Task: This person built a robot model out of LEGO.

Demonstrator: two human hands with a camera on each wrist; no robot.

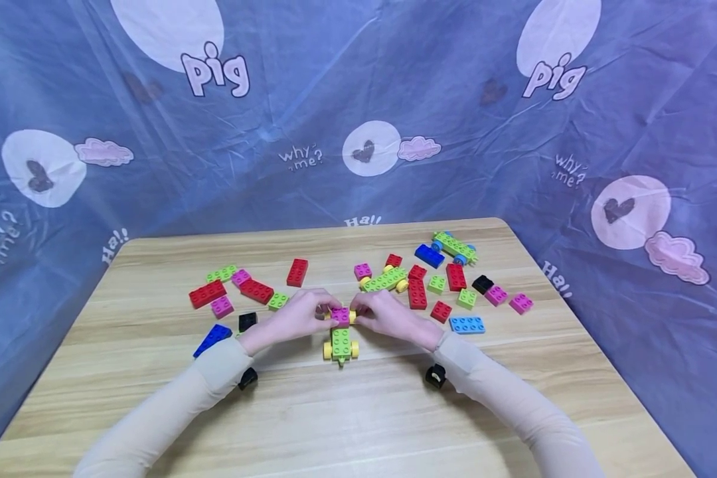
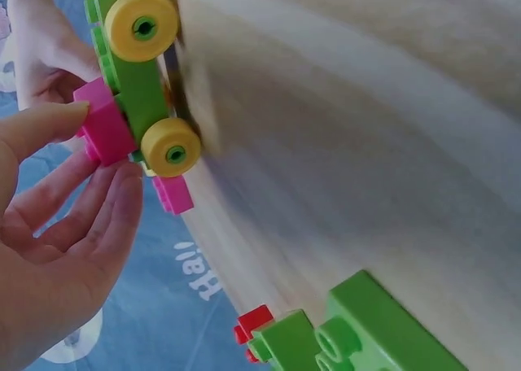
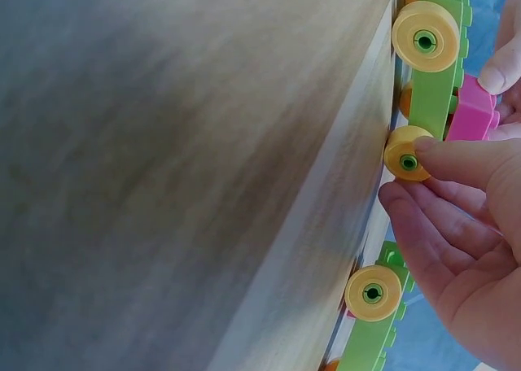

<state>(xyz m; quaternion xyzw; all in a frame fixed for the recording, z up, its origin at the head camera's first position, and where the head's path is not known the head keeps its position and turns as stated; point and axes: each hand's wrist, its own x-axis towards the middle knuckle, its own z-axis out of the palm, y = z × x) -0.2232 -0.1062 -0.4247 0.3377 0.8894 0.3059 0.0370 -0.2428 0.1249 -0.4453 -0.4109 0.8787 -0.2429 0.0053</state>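
A green toy car base (image 1: 341,344) with yellow wheels stands on the table in front of the person. At its far end sits a pink brick (image 1: 340,317), slightly tilted against the studs in the left wrist view (image 2: 106,125). The left hand (image 1: 299,317) pinches this brick between thumb and fingers. On the other side, the right hand (image 1: 388,315) holds the car base at its far wheel (image 3: 407,153), the thumb lying on that wheel and the fingers curled beside it.
Loose red (image 1: 207,294), pink, green, black and blue bricks (image 1: 212,340) lie left of the hands. More bricks spread to the right, including a light blue one (image 1: 467,324). Two other car bases, one yellow-wheeled (image 1: 385,279) and one blue-wheeled (image 1: 456,248), stand farther back.
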